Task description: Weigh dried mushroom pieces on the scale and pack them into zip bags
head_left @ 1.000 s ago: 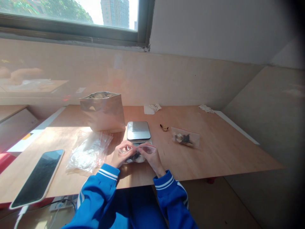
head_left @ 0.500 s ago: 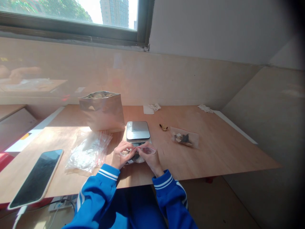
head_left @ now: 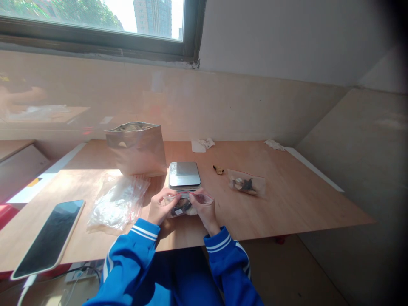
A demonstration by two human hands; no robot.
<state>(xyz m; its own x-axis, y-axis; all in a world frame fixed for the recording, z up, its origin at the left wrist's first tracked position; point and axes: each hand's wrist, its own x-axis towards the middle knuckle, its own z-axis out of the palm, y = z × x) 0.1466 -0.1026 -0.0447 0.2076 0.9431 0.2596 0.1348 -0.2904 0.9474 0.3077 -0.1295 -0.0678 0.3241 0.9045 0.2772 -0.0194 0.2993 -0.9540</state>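
Observation:
A clear zip-lock bag [head_left: 183,207] with dark and pale dried pieces and a small white packet inside is held over the table's front part. My left hand [head_left: 161,206] pinches its red-edged top on the left side. On the right side, my right hand [head_left: 204,208] grips the same edge, thumb and fingers closed. Just beyond the bag lies a kitchen scale [head_left: 184,174] with a bare metal plate; its display is partly hidden by the bag. To the right of the scale rest a loose dried piece [head_left: 218,170] and a second filled zip-lock bag [head_left: 247,183].
An upright foil bag [head_left: 137,148], its top open, stands behind a pile of clear plastic bags [head_left: 117,204]. A phone [head_left: 49,238] with a cable lies at the left edge. Crumpled white paper [head_left: 207,143] sits near the wall, with more tissue [head_left: 274,145] further right.
My hands have moved apart along the bag's top, the right one slightly rightward. The red edge is now stretched straighter, and more of the contents shows.

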